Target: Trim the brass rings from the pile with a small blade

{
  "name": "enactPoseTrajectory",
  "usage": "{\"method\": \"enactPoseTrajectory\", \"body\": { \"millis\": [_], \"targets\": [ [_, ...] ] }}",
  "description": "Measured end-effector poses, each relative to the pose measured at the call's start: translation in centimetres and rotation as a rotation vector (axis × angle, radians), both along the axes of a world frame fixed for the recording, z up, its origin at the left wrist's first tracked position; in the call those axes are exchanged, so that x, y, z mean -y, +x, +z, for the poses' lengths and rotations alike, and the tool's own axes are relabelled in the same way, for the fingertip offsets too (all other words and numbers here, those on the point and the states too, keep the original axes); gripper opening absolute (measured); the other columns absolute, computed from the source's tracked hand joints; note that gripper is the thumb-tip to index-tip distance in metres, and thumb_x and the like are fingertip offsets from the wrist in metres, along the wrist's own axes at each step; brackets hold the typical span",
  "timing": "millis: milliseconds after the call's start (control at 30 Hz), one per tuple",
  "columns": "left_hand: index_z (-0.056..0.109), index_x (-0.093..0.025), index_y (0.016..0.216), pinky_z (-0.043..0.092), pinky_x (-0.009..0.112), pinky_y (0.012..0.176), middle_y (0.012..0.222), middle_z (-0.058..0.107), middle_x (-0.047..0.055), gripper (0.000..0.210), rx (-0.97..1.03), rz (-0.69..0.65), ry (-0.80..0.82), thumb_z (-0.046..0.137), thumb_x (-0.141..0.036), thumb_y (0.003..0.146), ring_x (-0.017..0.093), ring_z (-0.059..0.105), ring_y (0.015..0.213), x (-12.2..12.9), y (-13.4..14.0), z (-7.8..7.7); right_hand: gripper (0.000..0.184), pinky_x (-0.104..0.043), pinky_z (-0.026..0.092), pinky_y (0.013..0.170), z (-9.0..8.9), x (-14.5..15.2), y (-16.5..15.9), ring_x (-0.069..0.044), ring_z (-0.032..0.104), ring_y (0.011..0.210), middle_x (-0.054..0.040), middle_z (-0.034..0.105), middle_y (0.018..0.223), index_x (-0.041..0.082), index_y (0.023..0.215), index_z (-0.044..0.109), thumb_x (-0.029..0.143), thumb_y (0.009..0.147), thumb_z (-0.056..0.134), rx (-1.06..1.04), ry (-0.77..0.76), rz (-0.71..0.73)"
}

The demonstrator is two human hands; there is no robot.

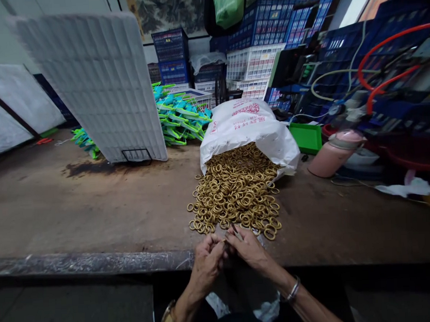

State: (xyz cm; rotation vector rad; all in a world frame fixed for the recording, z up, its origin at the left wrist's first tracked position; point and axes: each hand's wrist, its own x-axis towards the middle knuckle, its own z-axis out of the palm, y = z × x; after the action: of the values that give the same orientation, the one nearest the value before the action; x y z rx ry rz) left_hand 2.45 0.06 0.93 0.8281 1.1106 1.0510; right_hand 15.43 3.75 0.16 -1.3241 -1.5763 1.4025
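Note:
Golden rings (235,194) spill in a heap from the open mouth of a white woven sack (247,122) onto the table. Just in front of this heap, at the table's front edge, my two hands meet fingertip to fingertip. My left hand (208,261) is closed in a pinch; what sits between its fingertips is too small and covered to make out. In the closed fingers of my right hand (250,248) is a small thin knife-like tool (236,231), its dark narrow end pointing up and away toward the rings.
A tall white ribbed panel (101,90) stands left of the sack, with green and blue plastic pieces (181,117) behind it. Right of the sack are a green tray (306,138) and a pink bottle (336,153). Stacked blue crates (261,22) rise behind the wooden table (94,207).

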Motion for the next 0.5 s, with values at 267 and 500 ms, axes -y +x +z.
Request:
{"method": "enactPoseTrajectory", "body": {
  "millis": [267,500],
  "targets": [
    [0.046,-0.017,0.073,0.017,0.015,0.034,0.058,0.048,-0.004,0.031,0.172,-0.077,-0.063,0.054,-0.046,0.074,0.002,0.029,0.037,0.42,-0.33,-1.06,0.019,-0.019,0.033,0.048,0.12,-0.09,0.0,-0.008,0.037,0.051,0.0056,0.042,0.054,0.019,0.063,0.044,0.034,0.074,0.043,0.027,0.036,-0.016],
    [0.045,-0.017,0.074,0.019,0.014,0.035,0.06,0.048,-0.005,0.034,0.257,-0.062,-0.067,0.056,-0.049,0.071,0.002,0.03,0.038,0.67,-0.41,-0.68,0.024,-0.021,0.034,0.05,-0.08,-0.03,0.48,-0.01,0.041,0.051,0.0043,0.044,0.054,0.019,0.064,0.044,0.035,0.079,0.036,0.157,0.106,-0.01]
  ]
}}
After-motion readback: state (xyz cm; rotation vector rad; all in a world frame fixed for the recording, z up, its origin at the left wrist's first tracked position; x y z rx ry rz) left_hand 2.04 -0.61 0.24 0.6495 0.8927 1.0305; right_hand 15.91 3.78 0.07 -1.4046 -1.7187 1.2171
